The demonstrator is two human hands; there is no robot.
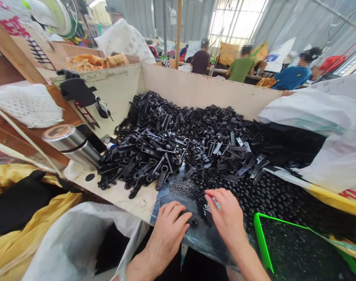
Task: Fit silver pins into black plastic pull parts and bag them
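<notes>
At the front edge of the bench, my left hand point(171, 224) curls its fingers over a black plastic part point(193, 222) with a rounded end; most of that part is hidden under the fingers. My right hand point(227, 212) is closed, with small silvery metal pieces point(216, 203) showing between its fingers and palm. Both hands are over a dark sheet point(192, 238), a short distance apart. Just beyond them lies a heap of tiny grey metal pieces point(183, 188), too small to name surely. Behind it are black ring-shaped parts point(215, 117) and long black handle-like parts point(148, 150).
Round black pieces point(271, 199) spread to the right, beside a green-rimmed tray point(256, 230). A steel flask point(75, 146) and a phone point(91, 137) stand at left. Low board walls point(201, 84) bound the bench; white sacks point(318, 109) crowd the right. Several people work beyond.
</notes>
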